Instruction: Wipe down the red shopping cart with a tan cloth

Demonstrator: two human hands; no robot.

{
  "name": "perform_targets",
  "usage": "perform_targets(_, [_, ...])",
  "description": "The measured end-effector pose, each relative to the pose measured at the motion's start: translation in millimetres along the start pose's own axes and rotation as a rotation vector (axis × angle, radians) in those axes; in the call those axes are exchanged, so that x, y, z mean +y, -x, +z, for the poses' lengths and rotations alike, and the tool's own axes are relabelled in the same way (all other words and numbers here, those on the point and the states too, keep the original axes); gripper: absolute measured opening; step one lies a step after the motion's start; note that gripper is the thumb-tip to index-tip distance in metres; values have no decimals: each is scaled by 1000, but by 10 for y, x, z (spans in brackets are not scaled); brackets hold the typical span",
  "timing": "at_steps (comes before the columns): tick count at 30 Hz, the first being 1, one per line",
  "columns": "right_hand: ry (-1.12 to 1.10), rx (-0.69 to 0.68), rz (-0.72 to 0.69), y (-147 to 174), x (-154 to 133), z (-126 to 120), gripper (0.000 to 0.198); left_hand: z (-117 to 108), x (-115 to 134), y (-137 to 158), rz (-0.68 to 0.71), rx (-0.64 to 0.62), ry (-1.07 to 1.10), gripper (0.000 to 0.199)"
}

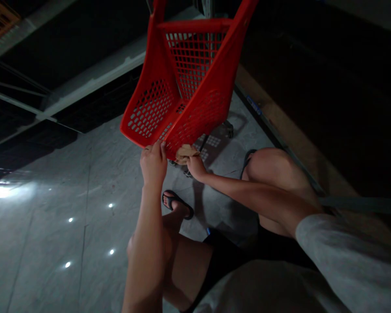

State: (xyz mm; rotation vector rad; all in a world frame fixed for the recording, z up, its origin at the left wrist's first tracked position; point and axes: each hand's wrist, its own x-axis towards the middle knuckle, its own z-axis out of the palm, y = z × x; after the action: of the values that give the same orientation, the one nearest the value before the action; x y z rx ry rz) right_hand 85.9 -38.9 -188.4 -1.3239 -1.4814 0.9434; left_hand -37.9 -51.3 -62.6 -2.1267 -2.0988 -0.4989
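Note:
A red plastic shopping cart (pixel 195 111) with perforated sides stands tilted in front of me on small black wheels. My left hand (pixel 154 163) is closed over the near rim of its basket, the fingers curled over the edge. Bunched in my right hand (pixel 196 167) is a brown cloth (pixel 186 153), pressed against the lower outer side of the basket. The fingertips of that hand are partly hidden behind the cloth. Through the holes, no goods show inside the basket.
Grey floor (pixel 52 234) with bright light reflections spreads to the left. Metal shelving (pixel 94 82) runs along the upper left, with an orange crate (pixel 0 19) in the corner. A wooden ledge (pixel 280 117) borders the right. My sandalled foot (pixel 177 204) is below the cart.

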Motion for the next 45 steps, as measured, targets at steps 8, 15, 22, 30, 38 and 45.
perform_targets(8, [-176, 219, -350, -547, -539, -510, 46, 4, -42, -33, 28, -12, -62, 48])
perform_targets(15, [-228, 81, -107, -316, 65, -260, 24, 23, -68, -46, -4, -1, -80, 46])
perform_targets(22, [-309, 151, 93, -708, 20, -182, 12, 24, -230, -114, -52, 58, -28, 47])
perform_targets(30, [-157, 396, -409, -1479, -661, -837, 24, 58, 186, -423, 40, 97, 33, 44])
perform_targets(38, [0, -16, -180, -908, 125, -300, 30, 147, 132, -502, 13, 91, 96, 43])
perform_targets(45, [-97, 280, -56, -1309, -216, -446, 18, 118, 31, -496, 68, 78, 169, 45])
